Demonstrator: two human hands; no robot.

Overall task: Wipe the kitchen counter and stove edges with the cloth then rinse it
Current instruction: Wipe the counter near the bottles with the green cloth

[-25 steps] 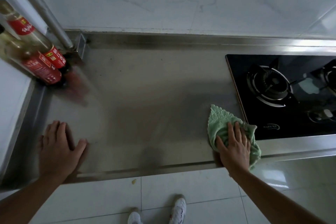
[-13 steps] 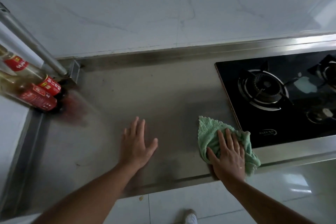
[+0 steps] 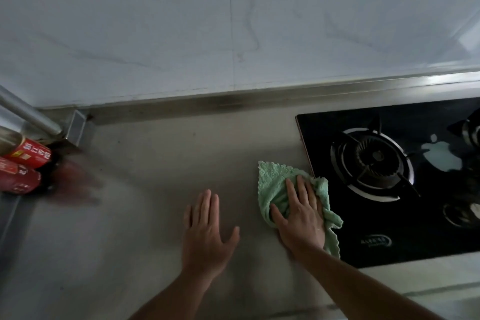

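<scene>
Green cloth [image 3: 272, 184], black stove [image 3: 428, 228]

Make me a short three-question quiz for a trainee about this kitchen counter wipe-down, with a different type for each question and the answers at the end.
1. True or false: the left hand lies flat on the grey stainless-steel counter, holding nothing.
2. Where is the fluffy green cloth? A) in a sink B) under the right hand, at the left edge of the black glass stove C) on the floor
3. Fill in: the red-labelled bottles stand at the counter's far ____ corner.
Key: 1 true; 2 B; 3 left.
</scene>
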